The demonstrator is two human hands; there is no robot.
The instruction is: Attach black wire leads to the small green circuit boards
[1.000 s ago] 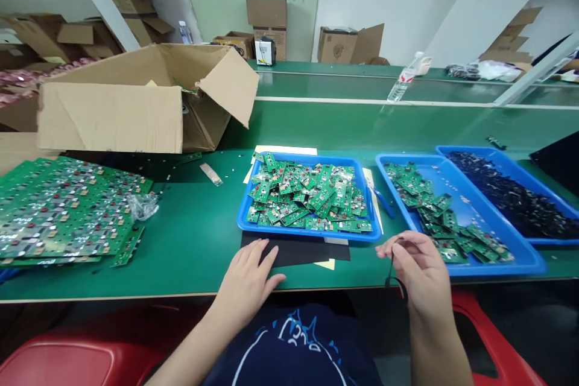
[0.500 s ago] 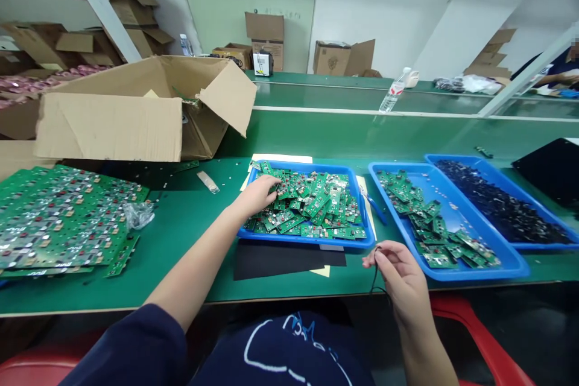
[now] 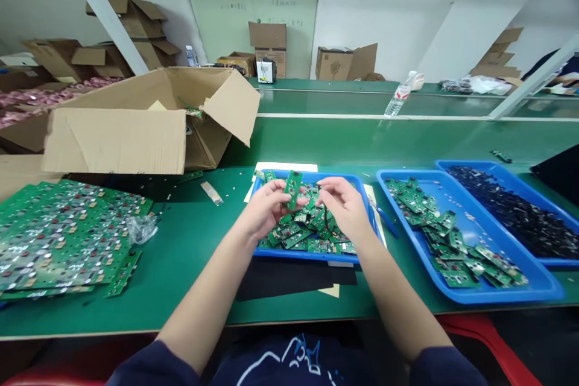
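A green circuit board (image 3: pixel 294 188) is standing nearly upright in the left hand (image 3: pixel 266 208), whose thumb and fingers are pinching it above a blue tray (image 3: pixel 298 254). Just beside it, the right hand (image 3: pixel 344 202) is keeping thumb and fingertips close together, gripping a thin black cord (image 3: pixel 326 218) that is hanging down over the tray. Beneath both hands, loose boards (image 3: pixel 294 238) are filling this tray in a jumble. A black sheet (image 3: pixel 289 280) is lying in front of it, and blue-handled pliers (image 3: pixel 388 223) are resting along its right side. Farther right, a second tray (image 3: pixel 511 298) is holding more boards, and a third tray (image 3: pixel 446 164) beyond it is holding dark parts (image 3: pixel 515 211). Well to the left, larger green panels (image 3: pixel 63 241) are lying stacked, a clear plastic bag (image 3: pixel 141 229) is touching their edge, and an open cardboard box (image 3: pixel 117 142) is standing behind them.
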